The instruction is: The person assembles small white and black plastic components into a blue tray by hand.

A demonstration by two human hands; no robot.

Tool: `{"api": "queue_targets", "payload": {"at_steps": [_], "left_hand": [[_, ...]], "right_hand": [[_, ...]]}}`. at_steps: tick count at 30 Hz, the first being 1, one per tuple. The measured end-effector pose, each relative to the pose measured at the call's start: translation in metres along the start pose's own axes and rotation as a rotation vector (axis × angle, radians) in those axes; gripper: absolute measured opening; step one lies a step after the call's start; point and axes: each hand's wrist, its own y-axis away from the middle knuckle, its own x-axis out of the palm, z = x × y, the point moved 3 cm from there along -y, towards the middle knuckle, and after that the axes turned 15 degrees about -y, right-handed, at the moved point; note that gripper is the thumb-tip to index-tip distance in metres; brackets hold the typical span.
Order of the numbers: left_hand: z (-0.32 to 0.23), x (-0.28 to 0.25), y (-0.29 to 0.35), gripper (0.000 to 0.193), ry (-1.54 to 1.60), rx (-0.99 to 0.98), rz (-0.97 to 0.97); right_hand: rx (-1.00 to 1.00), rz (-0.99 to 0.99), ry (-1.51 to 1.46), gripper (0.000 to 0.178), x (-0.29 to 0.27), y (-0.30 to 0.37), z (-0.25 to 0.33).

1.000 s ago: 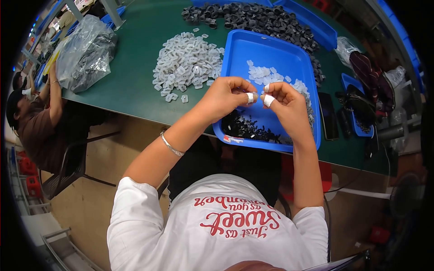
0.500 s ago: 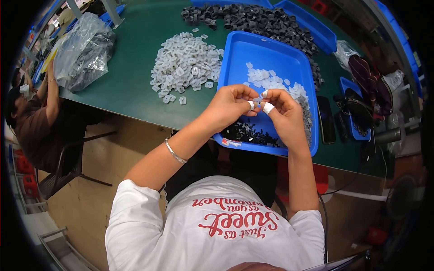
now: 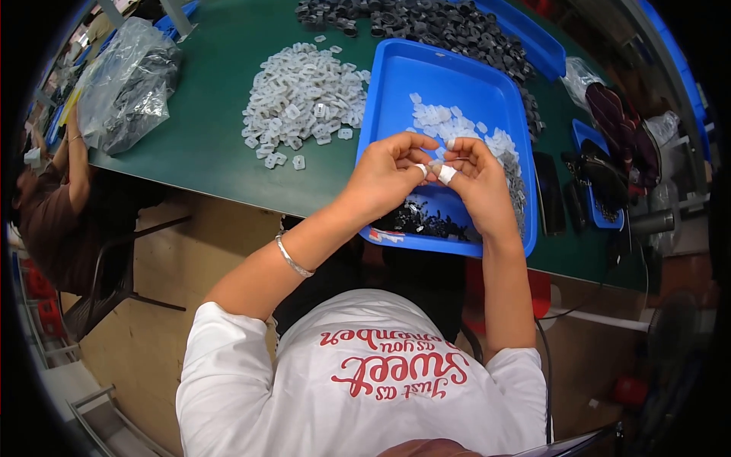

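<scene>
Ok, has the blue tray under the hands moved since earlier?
No: against the white pile beside it, the blue tray shows no clear shift; the whole view drifted instead.

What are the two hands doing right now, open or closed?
Left hand: fingers curled over the blue tray; any piece held cannot be made out.
Right hand: fingers curled too; whether it grips anything cannot be told.
</scene>
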Motion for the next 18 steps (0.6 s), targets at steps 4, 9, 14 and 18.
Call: {"api": "queue_targets", "payload": {"at_steps": [4,9,14,18], "left_hand": [[-0.004,0.000,0.003,0.032,-0.108,0.052,0.027],[-0.008,-0.005,0.001,0.029,0.045,-0.130,0.106],[-0.010,-0.006,0.005,0.025,0.087,-0.104,0.091],[-0.007,-0.002,0.004,0.024,0.114,-0.113,0.068]], "right_hand": [[0.058,0.040,-0.009,0.027,-0.003,0.001,0.005],[0.097,0.040,0.061,0.024,0.003,0.010,0.021],[-0.012,0.023,0.129,0.024,-0.039,0.015,0.054],[-0.040,-0.110,0.381,0.018,-0.061,0.020,0.039]]}}
